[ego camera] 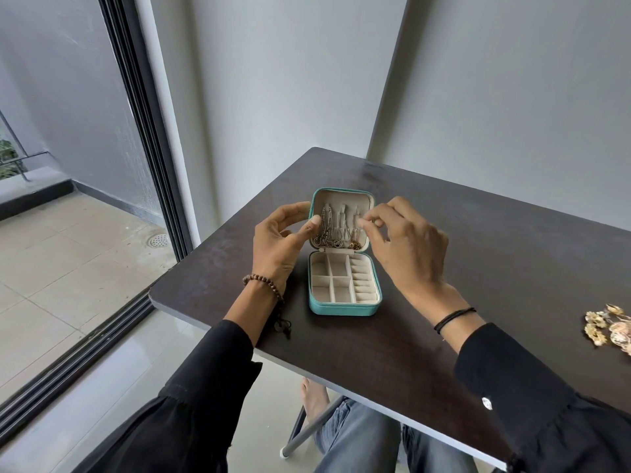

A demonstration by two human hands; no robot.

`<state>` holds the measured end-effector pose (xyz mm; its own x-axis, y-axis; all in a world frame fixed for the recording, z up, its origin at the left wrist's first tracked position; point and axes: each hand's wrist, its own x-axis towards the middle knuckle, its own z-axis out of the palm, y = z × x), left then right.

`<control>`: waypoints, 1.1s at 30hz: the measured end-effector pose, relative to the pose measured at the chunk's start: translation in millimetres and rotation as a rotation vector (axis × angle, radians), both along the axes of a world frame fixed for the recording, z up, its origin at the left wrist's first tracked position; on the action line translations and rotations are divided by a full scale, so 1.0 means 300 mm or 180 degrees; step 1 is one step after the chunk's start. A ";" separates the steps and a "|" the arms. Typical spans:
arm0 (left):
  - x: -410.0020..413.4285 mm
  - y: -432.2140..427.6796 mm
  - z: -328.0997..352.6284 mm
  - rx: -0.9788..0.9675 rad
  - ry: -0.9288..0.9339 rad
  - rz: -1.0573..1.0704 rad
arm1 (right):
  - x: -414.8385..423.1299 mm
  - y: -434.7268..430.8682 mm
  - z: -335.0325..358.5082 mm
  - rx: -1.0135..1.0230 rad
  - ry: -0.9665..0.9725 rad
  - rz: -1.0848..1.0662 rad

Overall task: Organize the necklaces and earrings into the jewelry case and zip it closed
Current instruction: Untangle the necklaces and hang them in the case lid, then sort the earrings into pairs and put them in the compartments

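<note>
At the far left a dark-framed sliding door (143,158) is standing beside the dark table (495,240). The left hand (283,240), wearing a brown beaded bracelet (264,285) at the wrist, is gripping the left edge of the raised lid, with the thumb pressing on the front rim and the fingers curling round behind. The teal jewelry case (343,309) is sitting open near the table's left end, its lid standing upright and its cream, divided base lying flat toward the person; the base compartments are showing only lining. Several necklaces (330,230) are hanging in a row inside the lid, their pendants bunching at its lower edge. The right hand (406,249), with a black cord (454,317) round the wrist, is reaching to the lid's right side, thumb and forefinger pinching together on the rightmost chain. Well apart, at the table's right edge, a small heap of gold earrings (606,327) is lying loose.
</note>
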<state>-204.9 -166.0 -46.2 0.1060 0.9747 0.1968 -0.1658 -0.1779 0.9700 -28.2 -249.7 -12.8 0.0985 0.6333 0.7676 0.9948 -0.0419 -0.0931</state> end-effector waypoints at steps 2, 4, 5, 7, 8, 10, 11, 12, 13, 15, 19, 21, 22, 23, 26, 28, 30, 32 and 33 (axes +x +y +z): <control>0.005 0.000 -0.001 -0.0005 0.0143 0.0057 | 0.001 -0.015 -0.018 -0.0216 0.0125 0.0042; 0.008 0.003 -0.006 -0.0020 0.0250 0.0080 | 0.001 -0.028 -0.035 -0.0447 0.0241 0.0027; 0.009 0.005 -0.010 -0.0036 0.0282 0.0072 | 0.000 -0.035 -0.042 -0.0563 0.0294 0.0018; 0.011 0.007 -0.014 -0.0059 0.0362 0.0034 | 0.001 -0.048 -0.055 -0.0757 0.0442 0.0018; 0.012 0.006 -0.013 -0.0049 0.0430 0.0021 | 0.002 -0.055 -0.059 -0.0820 0.0519 0.0023; 0.011 0.001 -0.008 -0.0030 0.0609 0.0006 | 0.003 -0.064 -0.063 -0.0899 0.0610 0.0029; 0.010 -0.003 -0.006 -0.0035 0.0709 0.0007 | 0.004 -0.067 -0.063 -0.0929 0.0640 0.0024; 0.009 -0.007 -0.002 -0.0040 0.0806 0.0019 | 0.003 -0.069 -0.061 -0.0965 0.0674 0.0023; 0.008 -0.015 0.003 -0.0042 0.0907 0.0025 | 0.001 -0.071 -0.058 -0.1010 0.0717 0.0027; 0.007 -0.029 0.014 -0.0074 0.1142 0.0004 | -0.003 -0.074 -0.049 -0.1114 0.0830 0.0040; 0.015 -0.026 0.009 -0.0255 0.1260 -0.0021 | -0.014 -0.088 -0.026 -0.1332 0.1159 0.0051; 0.014 -0.047 0.043 -0.0222 0.1433 -0.0008 | -0.020 -0.095 -0.015 -0.1412 0.1320 0.0056; 0.013 -0.063 0.065 -0.0138 0.1605 0.0013 | -0.024 -0.098 -0.010 -0.1446 0.1392 0.0068; 0.013 -0.080 0.086 -0.0037 0.1794 0.0041 | -0.026 -0.104 -0.004 -0.1465 0.1451 0.0071; 0.021 -0.115 0.127 0.0118 0.2174 0.0033 | -0.025 -0.128 0.021 -0.1442 0.1564 0.0080; 0.033 -0.143 0.158 0.0174 0.2400 -0.0004 | -0.019 -0.148 0.042 -0.1401 0.1604 0.0083; 0.058 -0.175 0.190 0.0285 0.2633 -0.0019 | -0.002 -0.169 0.058 -0.1337 0.1705 0.0062; 0.090 -0.215 0.224 0.0456 0.2808 -0.0024 | 0.019 -0.195 0.070 -0.1257 0.1848 0.0030; 0.113 -0.237 0.236 0.0552 0.2847 -0.0074 | 0.034 -0.215 0.074 -0.1186 0.1900 0.0033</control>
